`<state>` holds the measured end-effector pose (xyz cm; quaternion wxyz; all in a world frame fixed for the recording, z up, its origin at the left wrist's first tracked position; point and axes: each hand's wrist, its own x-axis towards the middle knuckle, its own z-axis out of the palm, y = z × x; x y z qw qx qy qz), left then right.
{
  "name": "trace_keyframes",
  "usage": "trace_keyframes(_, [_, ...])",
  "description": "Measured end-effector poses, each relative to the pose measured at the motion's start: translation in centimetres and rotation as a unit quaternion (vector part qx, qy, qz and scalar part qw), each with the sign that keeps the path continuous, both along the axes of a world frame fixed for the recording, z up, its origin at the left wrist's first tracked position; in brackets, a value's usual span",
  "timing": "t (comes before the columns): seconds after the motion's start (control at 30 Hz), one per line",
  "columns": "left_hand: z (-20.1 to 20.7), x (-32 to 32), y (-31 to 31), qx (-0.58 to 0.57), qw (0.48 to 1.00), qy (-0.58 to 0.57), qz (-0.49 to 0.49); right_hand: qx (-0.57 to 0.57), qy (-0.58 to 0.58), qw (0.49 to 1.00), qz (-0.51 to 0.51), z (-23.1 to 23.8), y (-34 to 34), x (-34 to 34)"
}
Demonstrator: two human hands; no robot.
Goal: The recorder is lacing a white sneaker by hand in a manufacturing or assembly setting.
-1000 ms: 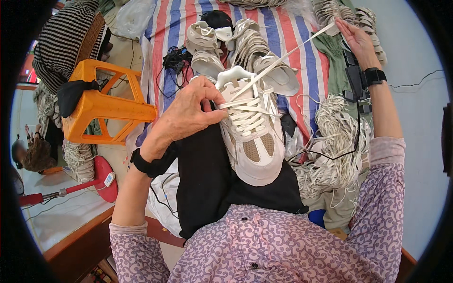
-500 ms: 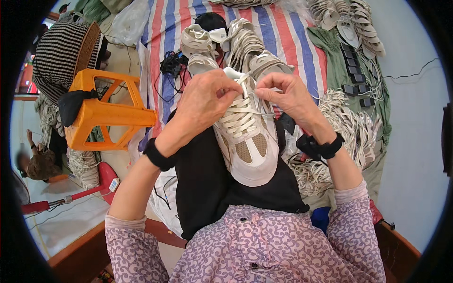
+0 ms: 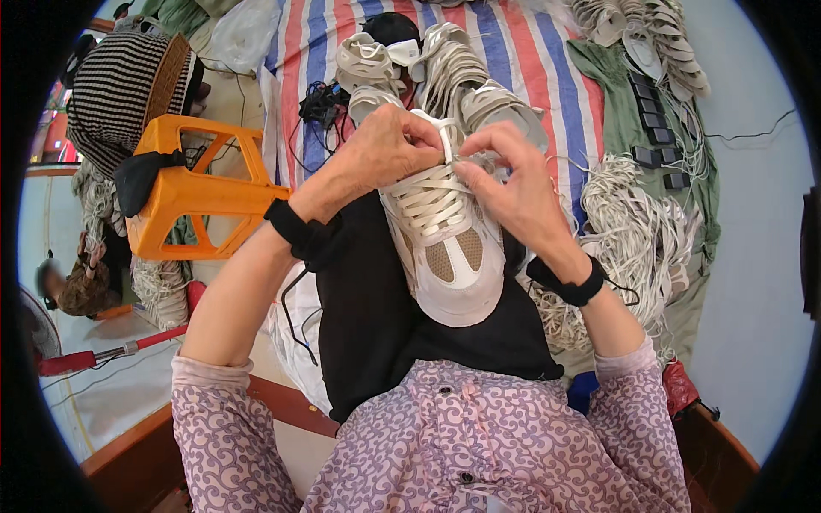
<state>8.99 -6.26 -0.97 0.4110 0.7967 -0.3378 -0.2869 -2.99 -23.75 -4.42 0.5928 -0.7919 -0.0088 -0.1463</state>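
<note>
A beige-and-white sneaker (image 3: 459, 286) rests toe toward me on the black cloth (image 3: 368, 342) over my lap. Its flat cream shoelace (image 3: 432, 201) crosses the tongue in several rows. My left hand (image 3: 389, 152) is closed in a pinch on the shoelace near the top eyelets, at the shoe's collar. Opposite it, my right hand (image 3: 516, 188) brings thumb and forefinger together on the lace at the other side of the opening. Its fingers are slightly blurred. Both hands partly cover the upper part of the shoe.
Stacked shoe uppers (image 3: 457, 73) lie beyond the sneaker on a striped sheet (image 3: 560, 94). To the right is a heap of pale laced pieces (image 3: 629, 214), with small black blocks (image 3: 654, 120) behind. An orange stool (image 3: 201, 201) lies on its side at left. Another person (image 3: 81, 282) sits far left.
My right hand has shifted closer to my left at the top of the lacing. My left hand keeps its pinch. The whole view has shifted slightly.
</note>
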Motion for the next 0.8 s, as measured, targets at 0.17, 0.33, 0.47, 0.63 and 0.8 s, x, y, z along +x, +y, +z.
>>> trace_keyframes(0.17, [-0.3,0.7,0.1,-0.028,0.996,0.087,0.023,-0.282,-0.168,0.944,0.039,1.8,1.8,-0.1])
trace_keyframes(0.33, [0.0,1.3,0.2,-0.011,0.997,0.072,0.022,-0.313,-0.142,0.937,0.053,1.6,1.8,0.7])
trace_keyframes(0.47, [0.7,1.8,0.4,0.018,0.998,-0.043,0.036,-0.244,-0.106,0.961,0.078,1.8,1.3,1.7])
trace_keyframes(0.63, [0.6,3.5,3.7,0.037,0.982,-0.171,0.072,-0.089,-0.026,0.990,0.105,2.7,1.0,2.9])
trace_keyframes(0.8, [1.8,3.0,8.6,0.063,0.972,-0.164,0.159,0.078,0.142,0.971,0.175,4.0,-0.6,3.6])
